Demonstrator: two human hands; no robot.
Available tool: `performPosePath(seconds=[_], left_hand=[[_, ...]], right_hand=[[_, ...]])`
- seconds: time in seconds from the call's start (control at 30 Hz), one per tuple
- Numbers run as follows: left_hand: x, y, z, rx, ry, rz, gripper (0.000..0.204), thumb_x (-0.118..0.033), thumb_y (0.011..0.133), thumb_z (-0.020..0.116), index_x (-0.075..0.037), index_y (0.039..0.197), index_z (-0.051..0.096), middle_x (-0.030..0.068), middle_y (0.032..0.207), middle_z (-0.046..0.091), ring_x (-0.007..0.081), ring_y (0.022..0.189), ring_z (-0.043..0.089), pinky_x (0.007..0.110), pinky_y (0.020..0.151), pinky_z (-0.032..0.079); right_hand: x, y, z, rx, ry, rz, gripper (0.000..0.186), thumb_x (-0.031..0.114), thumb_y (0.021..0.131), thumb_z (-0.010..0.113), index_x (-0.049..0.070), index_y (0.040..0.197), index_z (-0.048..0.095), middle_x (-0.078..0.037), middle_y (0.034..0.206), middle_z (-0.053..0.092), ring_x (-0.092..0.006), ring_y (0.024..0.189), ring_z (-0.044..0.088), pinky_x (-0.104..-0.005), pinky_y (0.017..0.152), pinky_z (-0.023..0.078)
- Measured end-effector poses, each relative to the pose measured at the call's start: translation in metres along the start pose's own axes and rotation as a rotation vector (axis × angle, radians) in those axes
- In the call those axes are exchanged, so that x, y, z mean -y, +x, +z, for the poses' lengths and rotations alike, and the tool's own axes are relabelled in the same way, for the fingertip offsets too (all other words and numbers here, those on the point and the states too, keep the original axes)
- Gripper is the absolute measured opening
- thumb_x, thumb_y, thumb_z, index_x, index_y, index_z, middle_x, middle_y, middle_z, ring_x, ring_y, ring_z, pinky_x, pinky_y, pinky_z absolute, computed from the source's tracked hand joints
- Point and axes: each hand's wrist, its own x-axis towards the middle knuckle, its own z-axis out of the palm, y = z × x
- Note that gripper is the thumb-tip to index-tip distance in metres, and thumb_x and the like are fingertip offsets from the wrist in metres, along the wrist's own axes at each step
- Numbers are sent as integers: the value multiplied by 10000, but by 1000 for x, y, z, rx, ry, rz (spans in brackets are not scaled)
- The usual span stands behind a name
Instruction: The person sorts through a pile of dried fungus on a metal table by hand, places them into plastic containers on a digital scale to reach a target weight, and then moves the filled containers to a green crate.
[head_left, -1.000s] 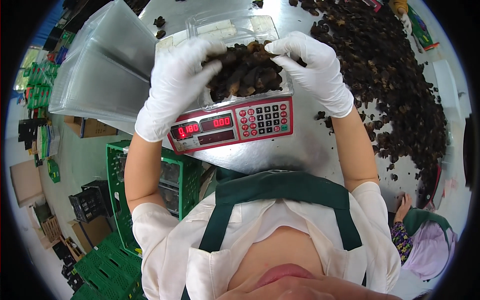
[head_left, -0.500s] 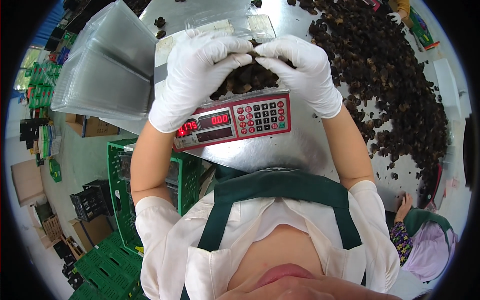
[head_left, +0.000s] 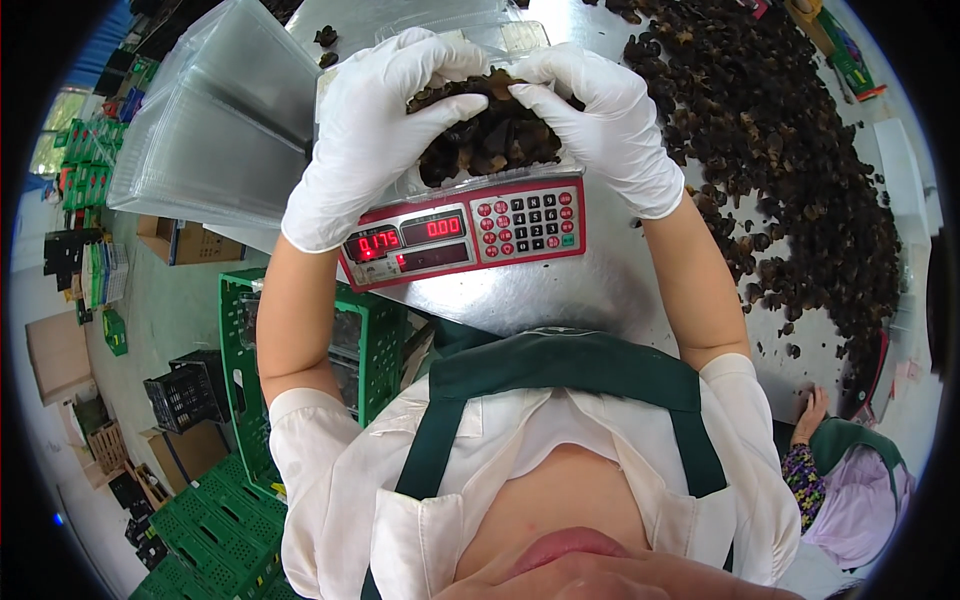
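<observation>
A heap of dark brown wood ear mushrooms (head_left: 495, 145) fills a clear plastic box (head_left: 473, 183) on a red and white weighing scale (head_left: 475, 232). Both hands wear white gloves. My left hand (head_left: 385, 125) curves round the heap's left and far side, mushrooms showing between its thumb and fingers. From the other side my right hand (head_left: 605, 115) bends in, its thumb on top of the pieces and its fingertips near the far rim. The thumbs are a short way apart. Gloves hide much of the box's far edge. Lit red digits show on the scale's panel.
Stacked clear plastic boxes (head_left: 220, 130) stand left of the scale. Loose mushrooms (head_left: 770, 150) spread over the metal table (head_left: 610, 290) at right. Green crates (head_left: 235, 340) sit below the table's left side. Another person's hand (head_left: 812, 408) rests near the table's lower right.
My left thumb has come away from its fingers, and the pinched fingertips of both hands have parted. More of the mushroom heap and of the scale's display shows.
</observation>
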Motion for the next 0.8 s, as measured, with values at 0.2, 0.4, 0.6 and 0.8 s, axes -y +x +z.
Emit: performPosePath(seconds=[0.2,0.4,0.6,0.8], left_hand=[[-4,-22,-7,377,297,211,295,-53,756,788,-145,1036,769,46,959,656,277,902,652,391,760,536],[2,-25,-1,355,316,224,263,-113,763,806,-146,1021,768,45,938,627,267,905,646,391,769,537],[10,-30,-1,253,-377,-338,185,-43,880,769,-55,1064,763,48,995,739,136,895,682,266,823,539],[13,-32,1,27,-841,-662,162,-55,918,764,13,1066,755,62,984,766,99,883,691,247,817,555]], right_hand=[[-12,-3,0,79,-101,124,195,137,927,761,40,1096,749,-44,961,743,-114,761,605,-260,715,512],[-7,-3,1,149,-95,129,244,212,954,749,54,1140,759,-52,1022,756,-109,810,634,-257,755,517],[3,-3,-12,51,-28,201,218,175,950,748,67,1139,765,-23,1011,751,-89,765,608,-233,719,507],[24,-8,1,119,240,193,339,230,924,781,48,1202,711,-42,940,734,-111,760,608,-268,708,511]])
